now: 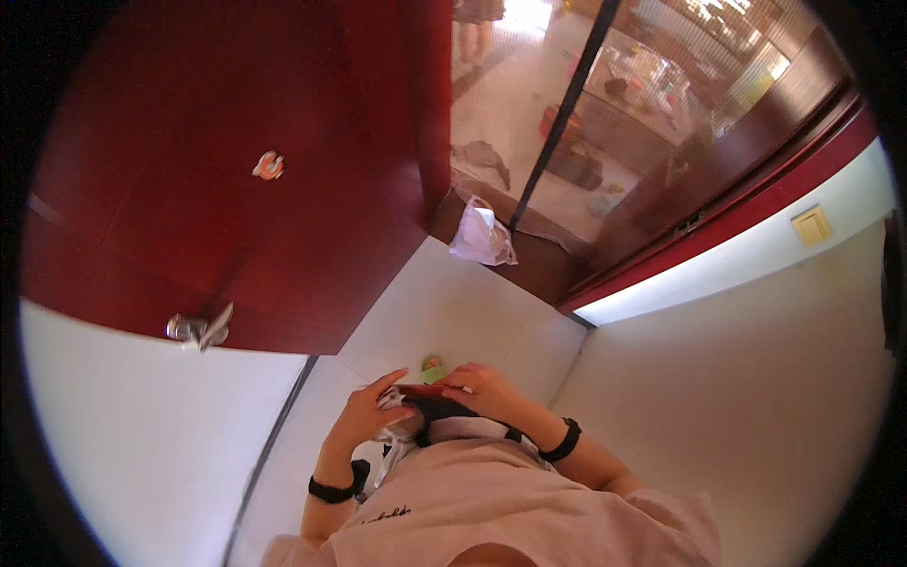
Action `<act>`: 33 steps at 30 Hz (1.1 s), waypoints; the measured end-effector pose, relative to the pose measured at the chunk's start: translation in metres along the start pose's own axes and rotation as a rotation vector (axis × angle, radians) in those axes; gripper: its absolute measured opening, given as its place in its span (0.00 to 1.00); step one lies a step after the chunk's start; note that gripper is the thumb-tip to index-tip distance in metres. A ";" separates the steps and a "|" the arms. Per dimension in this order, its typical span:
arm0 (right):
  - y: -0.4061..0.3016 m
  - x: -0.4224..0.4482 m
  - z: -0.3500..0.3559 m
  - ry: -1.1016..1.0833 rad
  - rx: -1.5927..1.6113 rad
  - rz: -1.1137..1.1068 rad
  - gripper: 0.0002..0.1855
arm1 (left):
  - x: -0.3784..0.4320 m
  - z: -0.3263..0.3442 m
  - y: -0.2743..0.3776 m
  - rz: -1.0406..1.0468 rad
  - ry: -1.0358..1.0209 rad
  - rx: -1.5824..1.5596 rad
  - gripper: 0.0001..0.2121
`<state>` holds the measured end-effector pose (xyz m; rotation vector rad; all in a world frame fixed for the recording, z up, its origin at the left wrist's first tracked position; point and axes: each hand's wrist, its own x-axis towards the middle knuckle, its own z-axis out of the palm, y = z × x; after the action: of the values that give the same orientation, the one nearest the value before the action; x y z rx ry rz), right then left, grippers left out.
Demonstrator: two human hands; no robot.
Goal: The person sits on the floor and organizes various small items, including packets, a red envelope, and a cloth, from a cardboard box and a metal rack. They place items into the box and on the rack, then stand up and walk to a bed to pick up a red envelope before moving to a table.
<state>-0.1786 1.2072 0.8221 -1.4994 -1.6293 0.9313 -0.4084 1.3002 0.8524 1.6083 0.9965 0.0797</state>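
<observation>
Both of my hands are at waist level, on a dark, flat item with a reddish edge (429, 390) whose kind I cannot tell. My left hand (368, 414) holds its left end, thumb and fingers apart, along with something crinkled and silvery white (390, 400). My right hand (485, 390) grips the right end with its fingers bent over the top edge. Each wrist has a black band. Below the hands the item is partly hidden by them and by my light shirt. Just beyond it a green slipper (432, 370) shows on a foot.
A dark red door (283, 234) with a metal lever handle (202, 332) stands at the left. A pinkish plastic bag (482, 237) rests at the foot of a framed screen door (560, 135). On the right are a pale wall (708, 397) and a light switch (811, 225).
</observation>
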 end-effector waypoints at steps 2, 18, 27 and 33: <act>-0.006 0.018 -0.022 0.063 -0.031 -0.001 0.10 | 0.045 -0.009 0.023 0.107 -0.083 0.120 0.26; 0.192 0.180 -0.329 0.564 0.437 0.235 0.09 | 0.348 -0.034 0.161 -0.045 0.020 -0.179 0.07; 0.240 0.361 -0.507 0.620 0.398 -0.056 0.14 | 0.522 0.014 0.289 0.124 -0.047 0.000 0.08; 0.298 0.380 -0.597 0.813 0.303 -0.022 0.19 | 0.675 0.069 0.389 0.325 -0.232 0.179 0.12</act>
<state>0.4639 1.6263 0.8598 -1.3784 -0.8680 0.4241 0.2699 1.6897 0.8501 1.8850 0.5712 0.0246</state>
